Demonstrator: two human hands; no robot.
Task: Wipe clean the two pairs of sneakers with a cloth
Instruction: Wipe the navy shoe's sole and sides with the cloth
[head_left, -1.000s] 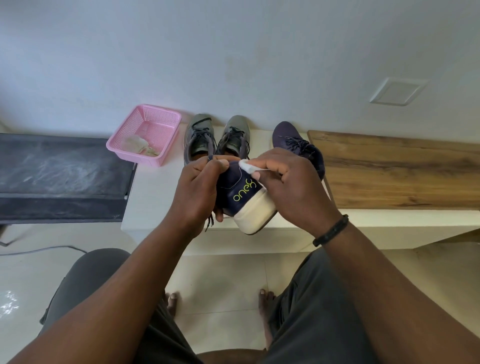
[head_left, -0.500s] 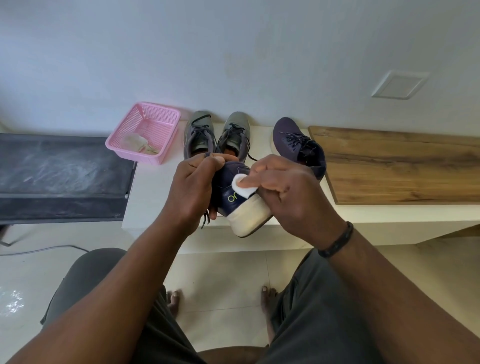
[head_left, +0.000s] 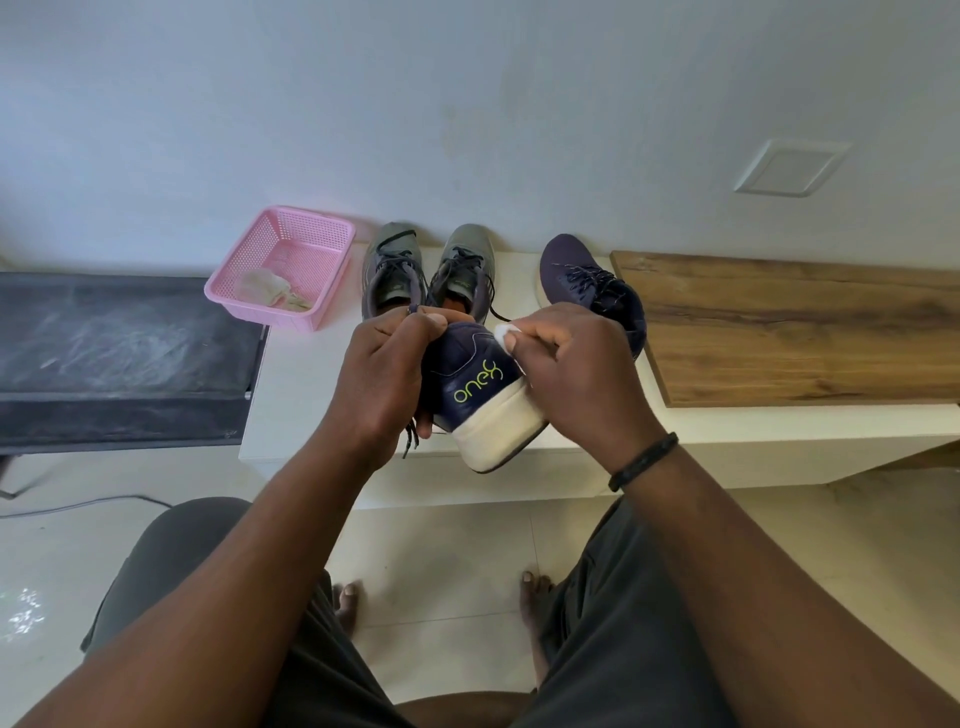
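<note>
Over the front edge of the white bench (head_left: 311, 395), I see the left hand (head_left: 382, 387) gripping a navy sneaker (head_left: 475, 387) by its collar, heel toward the camera, white sole tilted down to the right. Right hand (head_left: 576, 384) has fingers curled, pinching a small white cloth (head_left: 503, 332) against the top of the heel, thumb side touching the upper. Lace ends hang below the left hand. Second navy sneaker (head_left: 587, 283) lies on the bench toward its back edge, just beside the wooden board (head_left: 810, 332) on the right. Grey pair (head_left: 428, 270) stands side by side at the back edge, toes to the wall. Pink basket (head_left: 283, 260) sits at the back left corner, a crumpled rag (head_left: 265, 288) inside.
</note>
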